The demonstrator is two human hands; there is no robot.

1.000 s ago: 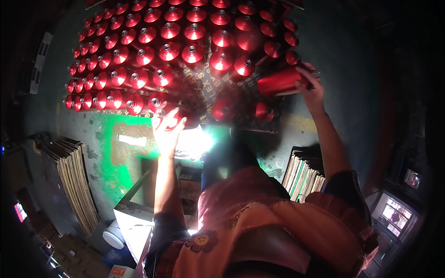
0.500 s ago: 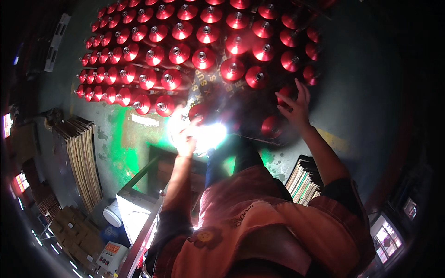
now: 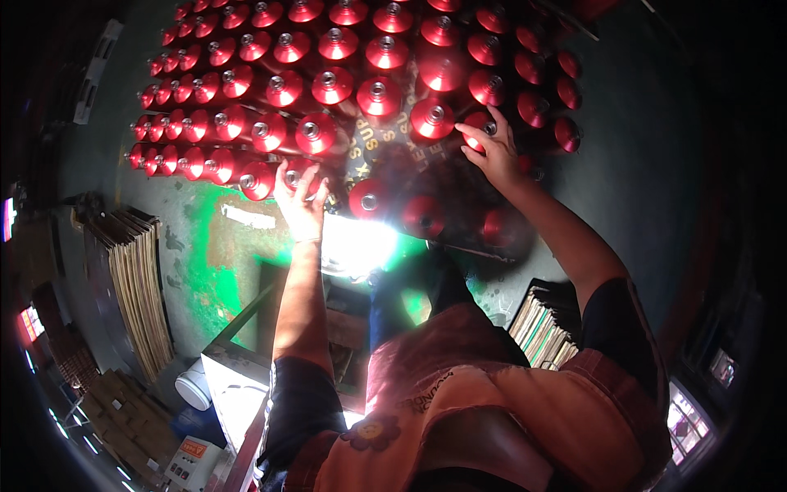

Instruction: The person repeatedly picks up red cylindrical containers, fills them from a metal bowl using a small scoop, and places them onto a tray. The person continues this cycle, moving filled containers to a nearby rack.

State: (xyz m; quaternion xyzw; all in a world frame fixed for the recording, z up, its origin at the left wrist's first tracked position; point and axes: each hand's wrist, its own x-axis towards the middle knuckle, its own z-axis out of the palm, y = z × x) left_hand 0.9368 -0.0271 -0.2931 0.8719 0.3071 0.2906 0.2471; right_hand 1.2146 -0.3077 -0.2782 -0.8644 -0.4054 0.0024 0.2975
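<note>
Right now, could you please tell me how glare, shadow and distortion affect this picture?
In the head view, white glare burns out detail beside the left hand; red bottles at the array's lower right look dim; stacked sheets at left bow, likely from fisheye distortion; upper corners go nearly black.

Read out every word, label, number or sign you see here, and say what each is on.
I won't copy wording, but here's where it stands.
Dark board under the red bottles: gold capital lettering, partly covered.
Orange apron: dark lettering, broken by folds.
Pale box: orange label with a triangle sign; its print is too small to read.
</note>
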